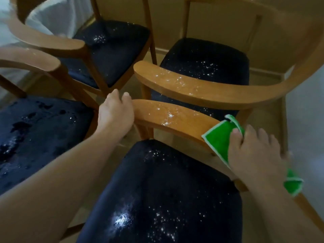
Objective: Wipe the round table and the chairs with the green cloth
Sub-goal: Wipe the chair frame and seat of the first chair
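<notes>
Your right hand [254, 151] has its grip closed on the green cloth [219, 139], fingers curled over it and pressing it onto the near chair's wooden armrest [175, 118], part-way back from its tip. That spot makes sense: white specks lie just ahead of the cloth on the wood. Your left hand [115, 114] rests on the armrest's front end, fingers relaxed and loosely over the tip, likely to steady the chair against the push. The navy seat [166, 190] below is also speckled and probably comes later. The next chair's armrest [184, 85], just beyond, carries the same dust. The round table is not in view.
</notes>
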Demonstrator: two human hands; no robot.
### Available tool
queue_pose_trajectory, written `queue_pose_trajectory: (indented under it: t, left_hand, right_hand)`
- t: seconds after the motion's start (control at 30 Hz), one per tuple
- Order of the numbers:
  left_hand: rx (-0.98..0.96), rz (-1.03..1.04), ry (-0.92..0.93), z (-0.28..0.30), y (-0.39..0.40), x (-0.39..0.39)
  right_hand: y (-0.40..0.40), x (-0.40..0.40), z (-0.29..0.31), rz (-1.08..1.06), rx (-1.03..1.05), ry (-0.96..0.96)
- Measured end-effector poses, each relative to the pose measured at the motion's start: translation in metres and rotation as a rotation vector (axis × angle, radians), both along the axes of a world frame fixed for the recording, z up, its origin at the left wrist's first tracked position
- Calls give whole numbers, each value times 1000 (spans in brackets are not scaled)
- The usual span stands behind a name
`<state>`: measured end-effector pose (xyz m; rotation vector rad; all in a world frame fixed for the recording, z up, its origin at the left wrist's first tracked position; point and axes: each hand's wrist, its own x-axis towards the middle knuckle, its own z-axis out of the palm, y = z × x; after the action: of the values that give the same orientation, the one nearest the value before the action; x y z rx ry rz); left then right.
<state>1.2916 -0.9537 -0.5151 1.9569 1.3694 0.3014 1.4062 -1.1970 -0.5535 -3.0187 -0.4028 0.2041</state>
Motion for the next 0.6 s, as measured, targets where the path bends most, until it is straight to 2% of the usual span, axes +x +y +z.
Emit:
queue_pose_trajectory:
  t: [0.07, 0.13, 0.23, 0.4, 0.6]
  left_hand:
    - [-159, 49, -10, -6, 15, 9]
    - [-183, 3, -21, -15, 19, 10]
    - [-206, -3, -107, -31, 21, 4]
    - [-378, -7, -224, -36, 24, -2]
    - [-564, 75, -303, -35, 34, -11]
  right_hand:
    - [7, -9, 0, -46, 23, -118]
    - [30, -15, 3, -23, 46, -181]
    - [73, -22, 7, 70, 25, -162]
    - [138, -42, 4, 204, 38, -189]
    - [209, -66, 3, 546, 133, -180]
